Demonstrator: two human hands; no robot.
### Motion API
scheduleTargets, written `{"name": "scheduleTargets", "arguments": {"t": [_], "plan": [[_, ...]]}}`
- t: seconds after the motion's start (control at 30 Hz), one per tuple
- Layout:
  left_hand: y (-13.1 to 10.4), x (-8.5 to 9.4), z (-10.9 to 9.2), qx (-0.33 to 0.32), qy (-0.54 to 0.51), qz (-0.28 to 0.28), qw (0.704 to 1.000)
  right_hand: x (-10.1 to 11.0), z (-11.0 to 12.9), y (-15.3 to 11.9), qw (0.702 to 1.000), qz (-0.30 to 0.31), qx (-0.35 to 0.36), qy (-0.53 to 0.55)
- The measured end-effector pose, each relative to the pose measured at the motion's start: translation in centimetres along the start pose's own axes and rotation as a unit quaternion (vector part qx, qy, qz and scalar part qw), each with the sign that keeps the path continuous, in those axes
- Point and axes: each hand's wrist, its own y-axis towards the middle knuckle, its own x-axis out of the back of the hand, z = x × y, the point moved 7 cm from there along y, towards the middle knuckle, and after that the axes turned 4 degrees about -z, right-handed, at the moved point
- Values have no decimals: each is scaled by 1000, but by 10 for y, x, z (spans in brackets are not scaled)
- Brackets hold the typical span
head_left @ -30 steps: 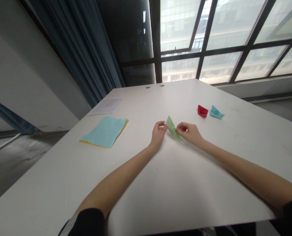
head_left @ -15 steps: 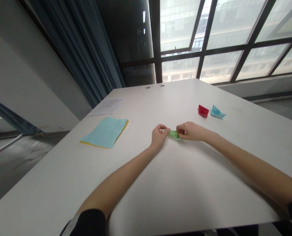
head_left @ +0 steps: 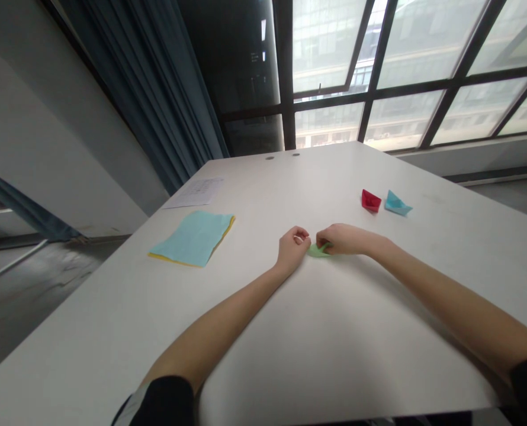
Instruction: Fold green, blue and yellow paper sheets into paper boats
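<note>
When looking across the white table (head_left: 263, 343) from the near edge, locate green folded paper (head_left: 318, 251) between left hand (head_left: 293, 245) and right hand (head_left: 341, 238), low at the tabletop and about midway between the left and right edges. Cannot tell whether touching the surface or held just clear of it.

At the right hand, observe thumb and fingers curled together from above, pinching the right part of the paper and covering it from view. At the left hand, observe fingers bent inward, with thumb and index fingertip close together at the left end of the paper. Cannot tell whether gripping that end or only touching it. Note both forearms extending from the near edge, with dark sleeves (head_left: 168, 402) higher up.

Beyond the right hand, toward the right edge, note red paper boat (head_left: 370, 201) and, just beside it with a narrow gap, light-blue paper boat (head_left: 397, 205). Toward the left edge, well apart from the left hand, note light-blue paper sheet (head_left: 195, 236) lying over yellow paper (head_left: 232, 222). Nearer the far-left corner, find white printed sheet (head_left: 195, 194). Close to the far edge, find two round inserts (head_left: 270, 158).
</note>
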Motion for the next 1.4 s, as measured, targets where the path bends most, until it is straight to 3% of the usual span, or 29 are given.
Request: {"name": "scheduleTargets", "arguments": {"t": [0.17,0.43,0.93,1.4], "plan": [[1,1,6,7,21,-6,1000,4,3,5,998,-42,-9,-50],[1,-3,5,6,33,16,999,-10,-3,3,1000,14,-20,-1],[-1,-8,-3,-9,87,54,995,-8,-7,4,999,8,-41,-16],[2,-9,9,41,-48,35,997,-10,-12,5,999,2,-44,-21]]}}
